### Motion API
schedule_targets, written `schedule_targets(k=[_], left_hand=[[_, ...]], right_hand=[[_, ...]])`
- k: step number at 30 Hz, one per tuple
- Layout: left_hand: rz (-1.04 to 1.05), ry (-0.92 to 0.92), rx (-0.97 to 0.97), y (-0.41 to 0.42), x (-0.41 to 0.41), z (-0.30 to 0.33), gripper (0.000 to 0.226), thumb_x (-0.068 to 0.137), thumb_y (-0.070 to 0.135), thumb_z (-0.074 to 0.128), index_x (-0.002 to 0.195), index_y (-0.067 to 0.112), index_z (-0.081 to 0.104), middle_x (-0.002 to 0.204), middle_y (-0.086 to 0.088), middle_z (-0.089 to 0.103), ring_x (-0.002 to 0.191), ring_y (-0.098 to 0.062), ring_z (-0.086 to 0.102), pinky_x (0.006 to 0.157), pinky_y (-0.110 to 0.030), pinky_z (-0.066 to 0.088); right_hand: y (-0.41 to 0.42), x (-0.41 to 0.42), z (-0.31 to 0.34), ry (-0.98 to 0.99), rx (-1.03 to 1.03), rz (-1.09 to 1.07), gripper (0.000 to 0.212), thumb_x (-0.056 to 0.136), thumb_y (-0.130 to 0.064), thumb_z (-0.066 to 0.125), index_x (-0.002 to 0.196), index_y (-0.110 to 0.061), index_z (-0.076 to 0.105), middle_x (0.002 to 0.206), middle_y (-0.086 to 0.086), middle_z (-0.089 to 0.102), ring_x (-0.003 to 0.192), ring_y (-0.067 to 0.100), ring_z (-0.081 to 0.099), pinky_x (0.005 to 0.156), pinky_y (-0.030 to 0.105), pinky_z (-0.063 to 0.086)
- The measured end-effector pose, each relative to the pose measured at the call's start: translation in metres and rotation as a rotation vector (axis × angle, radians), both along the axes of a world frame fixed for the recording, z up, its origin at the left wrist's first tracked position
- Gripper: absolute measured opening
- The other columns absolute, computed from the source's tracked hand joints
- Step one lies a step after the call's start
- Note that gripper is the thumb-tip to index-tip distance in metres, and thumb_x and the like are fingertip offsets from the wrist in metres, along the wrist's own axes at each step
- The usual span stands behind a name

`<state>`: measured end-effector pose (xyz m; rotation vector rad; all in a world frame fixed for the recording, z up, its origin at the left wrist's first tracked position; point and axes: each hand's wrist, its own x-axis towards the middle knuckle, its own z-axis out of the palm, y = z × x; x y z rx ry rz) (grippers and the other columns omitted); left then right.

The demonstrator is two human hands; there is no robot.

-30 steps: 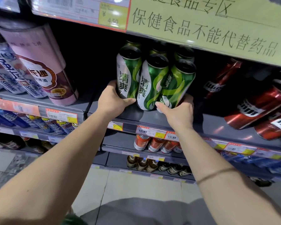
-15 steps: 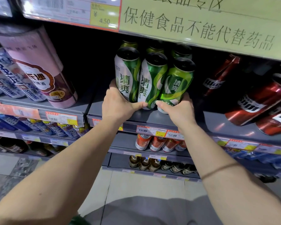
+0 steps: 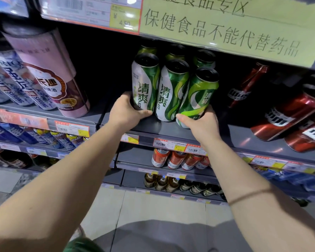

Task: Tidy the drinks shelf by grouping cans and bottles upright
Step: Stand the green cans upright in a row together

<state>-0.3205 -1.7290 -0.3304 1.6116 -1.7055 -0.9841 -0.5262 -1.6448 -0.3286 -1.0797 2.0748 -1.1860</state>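
Three green-and-white cans stand in a front row on the grey shelf (image 3: 171, 130), with more green cans (image 3: 175, 52) behind them. My left hand (image 3: 125, 112) wraps the base of the left can (image 3: 145, 82). The middle can (image 3: 172, 91) stands between my hands. My right hand (image 3: 201, 122) grips the base of the right can (image 3: 198, 97), which tilts to the right.
A pink can (image 3: 49, 73) and blue-white cans (image 3: 13, 82) stand at the left of the same shelf. Red cans (image 3: 287, 113) crowd the right side. A yellow-green sign (image 3: 225, 28) hangs above. Lower shelves hold orange cans (image 3: 178, 159) and bottles (image 3: 164, 182).
My left hand has shifted a little left onto the left can's side. The group of green cans sits slightly further back and more upright. My right hand stays on the right can.
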Motion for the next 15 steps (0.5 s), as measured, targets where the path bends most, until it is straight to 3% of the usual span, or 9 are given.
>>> schedule_targets(k=[5, 11, 15], left_hand=[[-0.011, 0.016, -0.044, 0.003, 0.004, 0.001, 0.06, 0.069, 0.036, 0.087, 0.12, 0.019, 0.059, 0.096, 0.011, 0.063, 0.091, -0.012, 0.06, 0.08, -0.026, 0.045], [0.004, 0.045, -0.058, 0.008, 0.003, 0.0, 0.062, 0.072, 0.035, 0.085, 0.125, 0.021, 0.058, 0.101, 0.012, 0.061, 0.095, -0.01, 0.058, 0.082, -0.024, 0.042], [0.001, 0.024, -0.068, 0.01, 0.003, 0.001, 0.065, 0.075, 0.037, 0.083, 0.13, 0.02, 0.055, 0.103, 0.014, 0.058, 0.095, -0.006, 0.052, 0.081, -0.022, 0.038]], right_hand=[[0.01, -0.009, -0.001, -0.143, -0.015, 0.078, 0.066, 0.075, -0.031, 0.078, 0.132, -0.026, 0.046, 0.119, -0.013, 0.062, 0.11, 0.008, 0.057, 0.098, 0.033, 0.045], [0.0, 0.001, 0.001, -0.002, 0.011, -0.014, 0.082, 0.05, -0.057, 0.081, 0.121, -0.029, 0.052, 0.118, -0.004, 0.059, 0.111, 0.016, 0.057, 0.096, 0.037, 0.049], [0.004, -0.006, -0.001, -0.074, -0.021, 0.024, 0.06, 0.073, -0.033, 0.082, 0.125, -0.026, 0.052, 0.108, -0.014, 0.062, 0.101, 0.007, 0.058, 0.09, 0.03, 0.047]])
